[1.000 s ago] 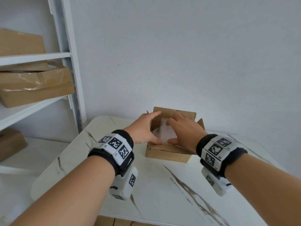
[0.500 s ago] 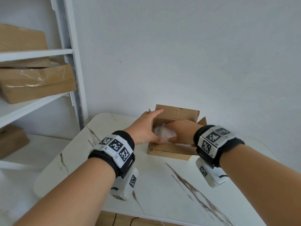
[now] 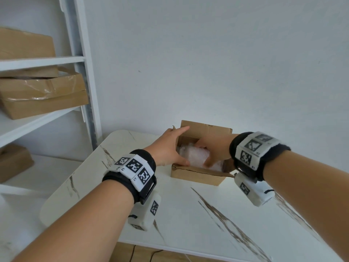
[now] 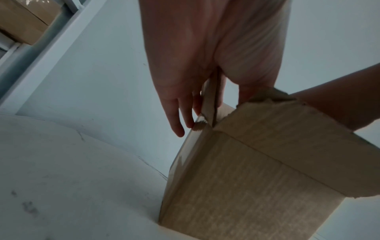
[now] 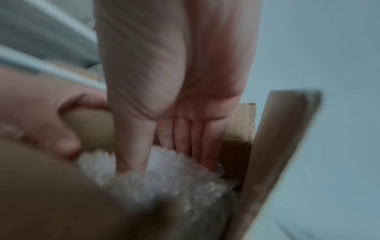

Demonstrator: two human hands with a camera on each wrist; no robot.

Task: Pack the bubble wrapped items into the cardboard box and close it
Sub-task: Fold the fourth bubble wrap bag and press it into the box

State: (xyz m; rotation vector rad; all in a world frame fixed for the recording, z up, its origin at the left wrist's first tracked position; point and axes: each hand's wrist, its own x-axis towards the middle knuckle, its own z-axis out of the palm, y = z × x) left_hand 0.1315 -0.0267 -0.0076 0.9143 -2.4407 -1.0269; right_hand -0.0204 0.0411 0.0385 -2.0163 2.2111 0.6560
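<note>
From the head view I see the cardboard box (image 3: 198,175) standing toward the far edge of the bench (image 3: 181,214), close to the wall, its top open; the bubble wrapped bundle (image 3: 194,156) already lies inside it, showing white between my two hands. My left hand (image 3: 168,148) straddles the box's left side flap, fingers straight along the outside and thumb inside, which I judge is there to steady the box and keep that flap out of the way; its grip is a flat clamp on the flap, not a curl. My right hand (image 3: 211,148) reaches down into the opening, fingers behind the bundle and thumb on its near side, so I read its grip as closed round the wrap to press it down and seat it. A shelf (image 3: 43,61) at the left carries other brown boxes (image 3: 39,95).

From the left wrist view the left hand (image 4: 205,65) holds the flap (image 4: 210,100) on edge between fingers and thumb; the box (image 4: 257,170) stands upright on the bench (image 4: 72,178).

From the right wrist view, which is blurred, the right hand (image 5: 174,97) points down with its fingers (image 5: 185,138) against the bundle (image 5: 164,178); the flaps stand up, so closing is not yet begun.
</note>
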